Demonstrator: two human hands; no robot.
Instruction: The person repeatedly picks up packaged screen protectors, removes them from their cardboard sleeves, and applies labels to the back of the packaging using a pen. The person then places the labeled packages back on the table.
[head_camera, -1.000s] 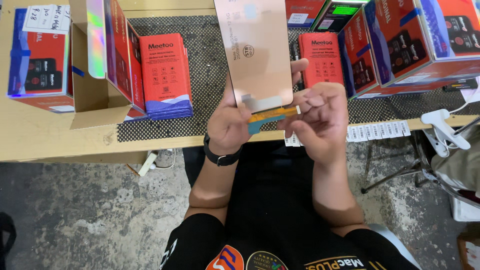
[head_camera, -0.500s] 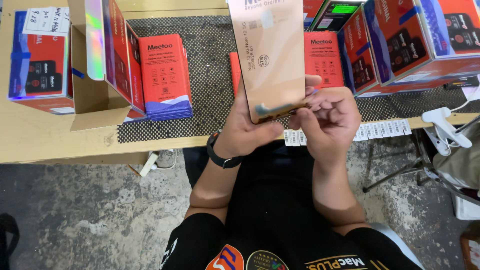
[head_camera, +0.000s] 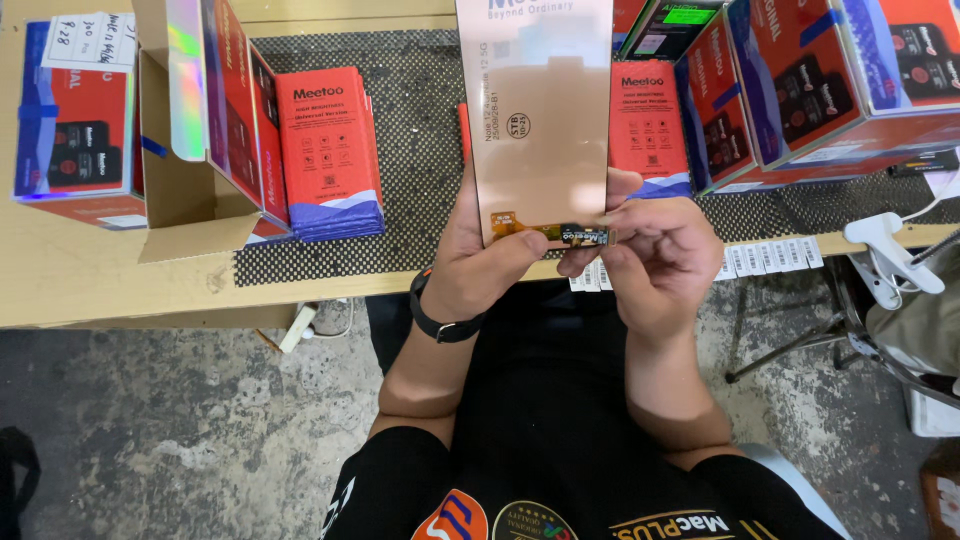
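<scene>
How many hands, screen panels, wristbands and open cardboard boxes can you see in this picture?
hands: 2, left hand and right hand
screen panel: 1
black wristband: 1
open cardboard box: 1
total: 5

A phone-parts packing workshop: a wooden workbench (head_camera: 100, 275) with a black mesh mat (head_camera: 420, 130), stacked red product boxes (head_camera: 325, 150), open cardboard cartons (head_camera: 190, 190) and barcode label strips (head_camera: 770, 258)

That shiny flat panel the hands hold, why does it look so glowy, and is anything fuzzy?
In the head view, the panel mirrors overhead light as a soft coppery sheen; the left hand and right hand look sharp; the open cardboard box's foil flap shows rainbow glare; the table bends slightly toward the picture's edges.
</scene>
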